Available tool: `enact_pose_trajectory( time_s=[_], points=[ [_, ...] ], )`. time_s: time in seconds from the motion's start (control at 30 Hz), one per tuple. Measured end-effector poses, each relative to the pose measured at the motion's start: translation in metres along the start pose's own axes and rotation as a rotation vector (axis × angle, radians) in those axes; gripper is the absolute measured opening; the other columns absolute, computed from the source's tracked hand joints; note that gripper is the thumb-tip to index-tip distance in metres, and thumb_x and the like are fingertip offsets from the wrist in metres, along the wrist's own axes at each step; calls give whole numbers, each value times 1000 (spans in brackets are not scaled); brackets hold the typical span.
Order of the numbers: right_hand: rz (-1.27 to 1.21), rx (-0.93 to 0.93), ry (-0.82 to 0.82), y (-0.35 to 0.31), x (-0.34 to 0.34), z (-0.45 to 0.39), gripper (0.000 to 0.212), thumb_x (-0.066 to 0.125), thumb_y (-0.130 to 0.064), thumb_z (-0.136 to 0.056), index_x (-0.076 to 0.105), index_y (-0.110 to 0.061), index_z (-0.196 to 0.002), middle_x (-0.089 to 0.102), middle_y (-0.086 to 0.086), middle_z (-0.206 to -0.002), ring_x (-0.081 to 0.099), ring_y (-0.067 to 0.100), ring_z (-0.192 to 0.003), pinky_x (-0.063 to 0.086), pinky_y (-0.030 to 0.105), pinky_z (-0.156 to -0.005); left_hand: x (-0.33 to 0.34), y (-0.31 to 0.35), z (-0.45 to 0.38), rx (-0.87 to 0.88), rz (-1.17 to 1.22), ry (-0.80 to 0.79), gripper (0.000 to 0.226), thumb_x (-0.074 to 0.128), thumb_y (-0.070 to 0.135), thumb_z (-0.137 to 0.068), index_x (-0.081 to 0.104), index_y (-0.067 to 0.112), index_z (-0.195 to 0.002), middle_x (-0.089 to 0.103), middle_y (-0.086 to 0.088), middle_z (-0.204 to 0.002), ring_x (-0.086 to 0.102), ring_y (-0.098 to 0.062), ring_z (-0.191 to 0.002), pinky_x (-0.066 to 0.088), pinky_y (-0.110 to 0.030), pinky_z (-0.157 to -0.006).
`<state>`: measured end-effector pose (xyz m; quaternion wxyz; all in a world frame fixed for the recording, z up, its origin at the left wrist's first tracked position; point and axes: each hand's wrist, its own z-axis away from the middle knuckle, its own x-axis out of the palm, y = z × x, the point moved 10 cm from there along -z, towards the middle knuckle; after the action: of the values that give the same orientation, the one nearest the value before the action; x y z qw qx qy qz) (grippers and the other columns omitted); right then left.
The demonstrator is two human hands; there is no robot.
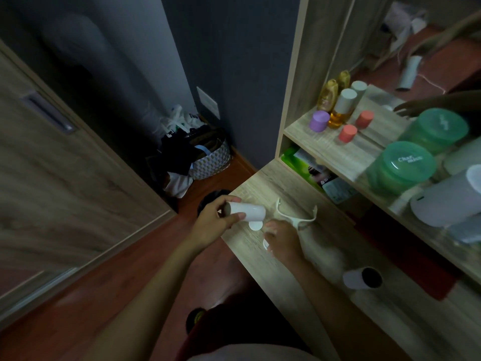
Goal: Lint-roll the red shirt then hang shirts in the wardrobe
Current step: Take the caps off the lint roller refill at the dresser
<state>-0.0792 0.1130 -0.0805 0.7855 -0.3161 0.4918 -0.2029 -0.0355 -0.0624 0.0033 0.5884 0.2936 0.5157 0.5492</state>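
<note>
My left hand (212, 226) holds a white lint roll tube (247, 212) level over the front left corner of the wooden desk (294, 287). My right hand (283, 239) is closed on the near end of a white lint roller frame (299, 213) that lies on the desk. A small white disc (255, 225) shows between the two hands, just below the tube. A second roll (361, 278) with a dark core lies on the desk to the right. A red cloth-like patch (416, 261) sits under the shelf edge; what it is I cannot tell. The wooden wardrobe door (52, 157) fills the left side.
A patterned basket (212, 160) heaped with dark clothes and bags stands on the floor in the corner. The shelf (325, 142) above the desk carries bottles, small capped jars and green lidded tubs (406, 165). A mirror behind it reflects my hand. A white appliance (447, 199) stands at the right.
</note>
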Motion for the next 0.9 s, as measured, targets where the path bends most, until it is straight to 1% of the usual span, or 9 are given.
enact_pose_trajectory(
  time_s=[0.17,0.33,0.37,0.43,0.5,0.57,0.7,0.83,0.9],
  points=[
    [-1,-104,148,-31,-18,-2,25,50,-19,-96,68,-8,-109,71,7,-106,65,17,-99,52,34,-89,-36,2,-5,39,-20,83,34,75,22,-80,64,23,-112,62,8,-106,60,-16,-95,54,-32,-76],
    [3,-132,286,-65,-26,-10,36,45,-31,-99,58,-12,-127,62,7,-127,56,18,-118,44,30,-98,-97,0,-16,40,-13,201,33,72,19,-84,62,19,-116,61,5,-109,57,-3,-95,47,-7,-71],
    [9,-133,296,-73,-24,-12,40,45,-33,-99,54,-13,-132,56,7,-135,49,20,-127,40,32,-103,-109,-4,-19,28,3,215,33,70,19,-85,62,18,-117,62,2,-109,58,-4,-94,48,-7,-70],
    [28,-140,312,-90,-17,-19,49,44,-37,-99,43,-13,-141,42,8,-149,28,22,-142,28,37,-113,-134,-13,-27,15,23,229,31,67,21,-87,62,19,-118,62,-2,-110,61,-13,-98,54,-21,-79],
    [60,-132,325,-111,-5,-27,57,39,-44,-98,34,-14,-147,31,5,-155,15,21,-147,19,38,-116,-157,-25,-39,15,26,214,27,66,22,-88,63,22,-115,62,-1,-110,61,-20,-104,54,-40,-90],
    [77,-106,325,-129,10,-40,60,39,-45,-98,28,-15,-149,25,0,-157,8,20,-149,14,40,-118,-182,-36,-52,10,30,199,21,66,25,-87,65,33,-107,64,1,-108,62,-22,-103,52,-47,-93],
    [104,-46,387,-166,49,-62,63,43,-46,-97,25,-19,-151,20,2,-160,8,18,-149,16,35,-118,-236,-54,-88,21,-11,101,16,62,42,-80,62,53,-92,68,-5,-103,65,-24,-96,54,-48,-87],
    [69,-20,407,-210,104,-75,62,40,-50,-97,25,-24,-151,19,-1,-160,13,14,-147,16,33,-118,-287,-72,-127,62,-58,27,16,59,39,-87,58,48,-100,67,-10,-105,65,-24,-91,54,-33,-73],
    [64,-11,391,-225,134,-83,63,37,-53,-96,25,-25,-151,19,-2,-160,11,13,-148,14,31,-119,-304,-89,-141,60,-85,-4,19,59,42,-85,58,49,-102,67,-10,-108,65,-25,-94,55,-35,-75]
  ],
)
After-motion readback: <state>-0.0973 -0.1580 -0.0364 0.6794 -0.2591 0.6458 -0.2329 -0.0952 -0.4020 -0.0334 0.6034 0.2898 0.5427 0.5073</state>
